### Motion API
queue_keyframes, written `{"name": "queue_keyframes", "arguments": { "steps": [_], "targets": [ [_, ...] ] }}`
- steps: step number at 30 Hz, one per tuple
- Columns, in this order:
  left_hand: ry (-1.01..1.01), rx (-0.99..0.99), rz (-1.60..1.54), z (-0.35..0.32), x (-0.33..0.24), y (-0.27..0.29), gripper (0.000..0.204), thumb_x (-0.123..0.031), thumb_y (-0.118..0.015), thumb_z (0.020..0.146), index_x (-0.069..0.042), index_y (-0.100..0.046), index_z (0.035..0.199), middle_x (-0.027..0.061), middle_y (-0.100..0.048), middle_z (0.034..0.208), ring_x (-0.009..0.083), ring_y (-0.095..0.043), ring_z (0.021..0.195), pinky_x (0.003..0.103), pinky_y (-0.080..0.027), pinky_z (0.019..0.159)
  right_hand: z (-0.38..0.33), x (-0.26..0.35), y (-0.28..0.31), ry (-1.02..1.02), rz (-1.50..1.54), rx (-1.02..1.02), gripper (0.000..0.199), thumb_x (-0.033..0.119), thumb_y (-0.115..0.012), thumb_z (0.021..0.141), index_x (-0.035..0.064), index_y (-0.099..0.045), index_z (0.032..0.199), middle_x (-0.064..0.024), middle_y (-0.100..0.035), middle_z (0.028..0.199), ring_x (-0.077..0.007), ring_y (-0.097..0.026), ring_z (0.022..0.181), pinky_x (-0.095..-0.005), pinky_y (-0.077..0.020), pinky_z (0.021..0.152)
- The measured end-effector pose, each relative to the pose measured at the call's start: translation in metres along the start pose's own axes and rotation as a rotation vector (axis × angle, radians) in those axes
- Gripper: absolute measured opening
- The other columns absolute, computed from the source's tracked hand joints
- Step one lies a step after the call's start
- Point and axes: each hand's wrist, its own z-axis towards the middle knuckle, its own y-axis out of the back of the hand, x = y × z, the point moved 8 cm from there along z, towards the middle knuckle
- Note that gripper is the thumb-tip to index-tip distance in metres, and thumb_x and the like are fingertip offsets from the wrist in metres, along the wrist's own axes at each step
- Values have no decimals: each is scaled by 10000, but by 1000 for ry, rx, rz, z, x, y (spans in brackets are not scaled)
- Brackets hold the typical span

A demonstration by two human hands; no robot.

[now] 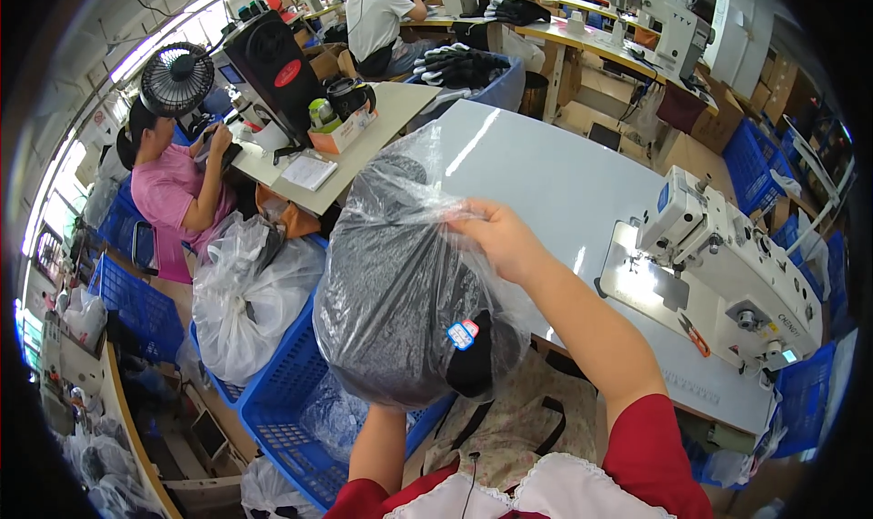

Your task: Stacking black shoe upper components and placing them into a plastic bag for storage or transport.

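A clear plastic bag stuffed with dark grey and black cloth hangs in front of me, over the near left edge of the worktable. At its gathered top, my right hand is closed, thumb and fingers pinching the plastic. Rising from below, my left forearm ends behind the bag's underside, so the hand and its fingers are hidden. A small blue-and-red sticker shows on the bag's right side. Under the bag stands a blue plastic crate with more clear plastic inside.
A white sewing machine sits on the grey-white worktable, with orange-handled snips beside it. Left, another crate holds a tied, filled bag. A person in pink sits at the neighbouring table.
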Motion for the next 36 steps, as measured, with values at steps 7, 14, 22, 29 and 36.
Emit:
{"name": "queue_keyframes", "arguments": {
  "steps": [7,14,22,29,36],
  "targets": [
    [-8,-23,30,-18,-5,12,576,-445,-377,985,-92,-346,1439,112,-395,1458,292,-374,1324,432,-296,1108,-4,11,-13,-72,0,-23,212,125,-572,939,11,-620,1111,-93,-662,1084,-185,-631,1008,-338,-502,891],
    [-28,-28,62,-13,-7,3,573,-442,-380,985,-90,-352,1435,115,-402,1452,295,-381,1319,435,-303,1103,-1,12,-21,-40,131,8,208,123,-575,936,-9,-626,1088,-109,-665,1083,-182,-634,1005,-321,-504,885],
    [-64,-16,95,-11,-17,-8,569,-439,-383,985,-87,-359,1431,117,-410,1446,298,-389,1313,439,-312,1098,-6,25,-18,-32,186,-31,199,109,-578,923,-2,-628,1080,-86,-667,1030,-147,-625,966,-279,-478,865],
    [-96,-28,125,-5,-20,-17,565,-436,-386,985,-85,-364,1428,119,-418,1440,301,-396,1308,442,-319,1093,-5,16,-23,-29,266,-19,208,115,-562,932,-6,-612,1094,-95,-661,1055,-170,-625,991,-295,-479,902],
    [-134,-44,154,-6,-28,-21,562,-433,-389,986,-83,-370,1424,121,-425,1435,304,-403,1302,445,-326,1089,4,9,-21,-45,246,-1,218,127,-540,940,-8,-616,1093,-103,-664,1059,-180,-621,1016,-301,-475,918]
  ]
}}
